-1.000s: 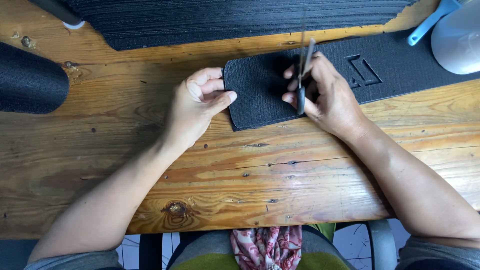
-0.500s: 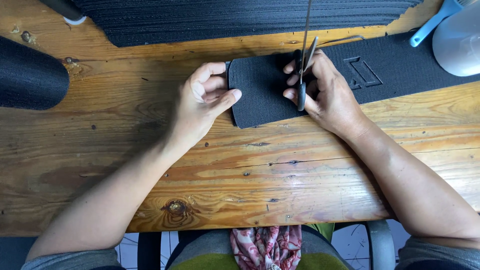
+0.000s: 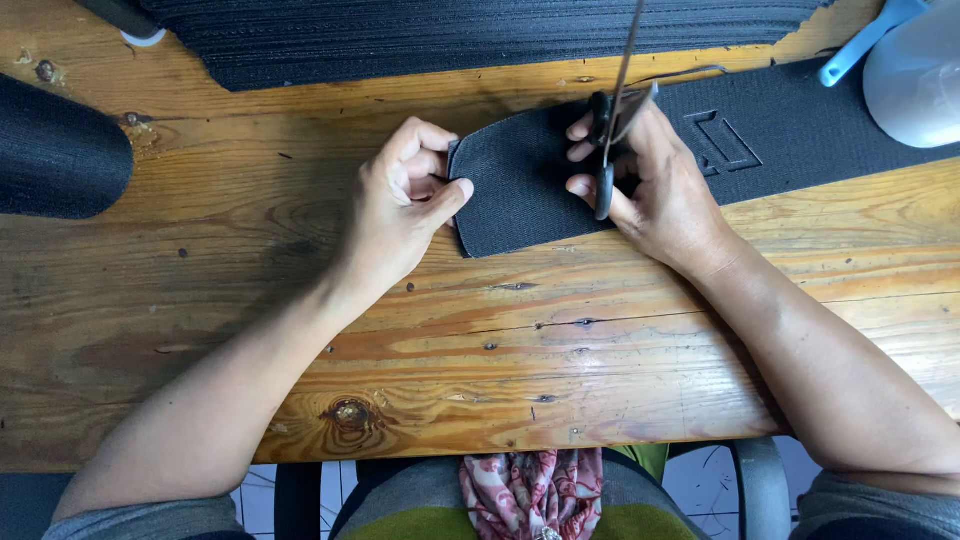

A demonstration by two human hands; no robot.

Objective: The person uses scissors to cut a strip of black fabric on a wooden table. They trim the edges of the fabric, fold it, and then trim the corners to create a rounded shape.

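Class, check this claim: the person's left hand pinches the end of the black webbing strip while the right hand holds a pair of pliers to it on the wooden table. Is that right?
Not quite. The head view shows the right hand holding black-handled scissors, not pliers. The rest stands: the left hand pinches the end of the black webbing strip on the wooden table.

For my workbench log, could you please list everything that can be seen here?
fabric strip: one, black, across the table; rounded end under both hands
scissors: one pair, black handles, in the right hand, over the strip
fabric stack: one, black, ribbed, top edge
roll: one, black, far left
lamp: one, grey with blue arm, top right
table: one, brown wood
patterned cloth: one, pink, below the table edge
left hand: pinches the strip's end
right hand: grips the scissors
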